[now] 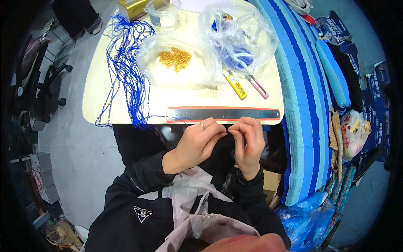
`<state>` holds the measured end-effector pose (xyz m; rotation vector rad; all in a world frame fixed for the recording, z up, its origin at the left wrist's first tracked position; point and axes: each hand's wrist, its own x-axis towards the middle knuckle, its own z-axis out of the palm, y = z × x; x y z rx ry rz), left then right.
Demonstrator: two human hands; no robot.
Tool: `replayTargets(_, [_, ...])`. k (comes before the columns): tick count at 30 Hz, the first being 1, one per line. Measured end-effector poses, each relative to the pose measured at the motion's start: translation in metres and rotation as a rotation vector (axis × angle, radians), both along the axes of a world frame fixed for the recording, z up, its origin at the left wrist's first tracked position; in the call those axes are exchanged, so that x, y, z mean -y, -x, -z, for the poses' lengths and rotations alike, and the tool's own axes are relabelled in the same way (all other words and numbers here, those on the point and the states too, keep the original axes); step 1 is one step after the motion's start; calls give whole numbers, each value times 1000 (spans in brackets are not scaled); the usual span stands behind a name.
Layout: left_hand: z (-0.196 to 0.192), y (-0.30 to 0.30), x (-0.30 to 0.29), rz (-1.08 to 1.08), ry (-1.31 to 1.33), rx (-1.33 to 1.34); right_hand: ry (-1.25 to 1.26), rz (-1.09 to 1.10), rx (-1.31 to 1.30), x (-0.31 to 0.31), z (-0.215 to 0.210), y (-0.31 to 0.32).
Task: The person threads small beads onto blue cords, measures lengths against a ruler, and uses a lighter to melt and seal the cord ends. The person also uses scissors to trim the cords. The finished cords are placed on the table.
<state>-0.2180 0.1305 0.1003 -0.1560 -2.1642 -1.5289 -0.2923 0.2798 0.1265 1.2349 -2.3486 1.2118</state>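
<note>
My left hand [197, 142] and my right hand [248, 143] meet just off the table's near edge, thumbs and forefingers pinched together. Between the fingertips shows a small bit of blue cord [227, 131]; the rest of it is covered by the fingers. A thin dark blue strand runs from the left hand to a large bundle of blue beaded cords [130, 71], which lies along the table's left side and hangs over its near edge. Just beyond both hands lies a dark metal ruler [222, 114] with a red-orange border.
An opened clear bag holds small gold beads [175, 59] mid-table. Right of it lie a yellow lighter [235, 85], a pink cutter [257, 87] and another clear bag [239, 38] with blue contents. A plastic tub [164, 17] and gold box [133, 9] stand behind. Striped bedding [308, 126] borders the right.
</note>
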Motion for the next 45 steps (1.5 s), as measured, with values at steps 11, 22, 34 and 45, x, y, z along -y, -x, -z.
replayTargets(11, [-10,-32,2,-113,-138,-101,-357,364,-243,-16,34,121])
replayTargets(22, [-19,-53,2,-209,-224,-165,611,77,663,-8,9,-4])
replayTargets(34, [-26,-66,0,-148,-235,-140,442,-100,464,22,16,-79])
replayTargets(45, [-22,-66,-1,-141,-215,-150,410,-13,266,24,17,-78])
